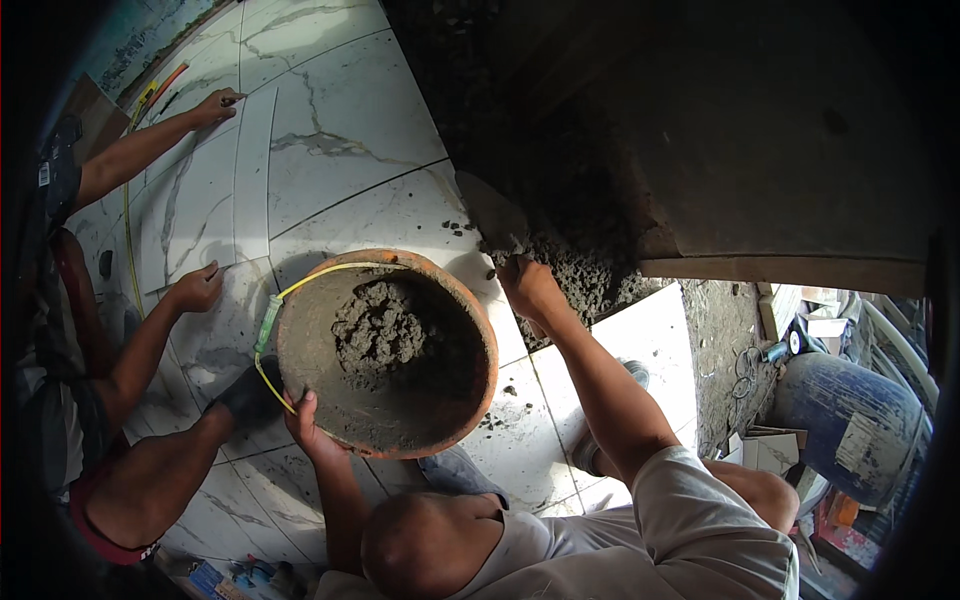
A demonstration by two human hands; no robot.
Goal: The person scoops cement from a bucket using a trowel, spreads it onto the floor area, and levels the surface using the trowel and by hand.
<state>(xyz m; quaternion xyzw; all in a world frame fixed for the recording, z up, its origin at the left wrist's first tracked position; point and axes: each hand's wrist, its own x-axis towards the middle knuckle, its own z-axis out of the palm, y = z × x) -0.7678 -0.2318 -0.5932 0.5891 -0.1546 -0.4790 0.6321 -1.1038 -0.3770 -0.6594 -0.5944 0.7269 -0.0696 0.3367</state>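
Note:
My left hand grips the near left rim of a round orange-brown basin, its thumb up over the edge. Grey, lumpy mortar lies inside the basin, and dried mortar coats its wall. A yellow cord with a green grip runs along the basin's left side and over its far rim. Beyond the basin to the right, my right hand is closed around the handle of a trowel. The trowel's dull blade points away from me, over the edge where the tiles meet dark rough mortar.
A co-worker at the left holds both hands by a cut white tile. Marbled floor tiles carry mortar crumbs. A dark board with a wooden edge overhangs the far right. At right lies a blue drum among scraps and a power tool.

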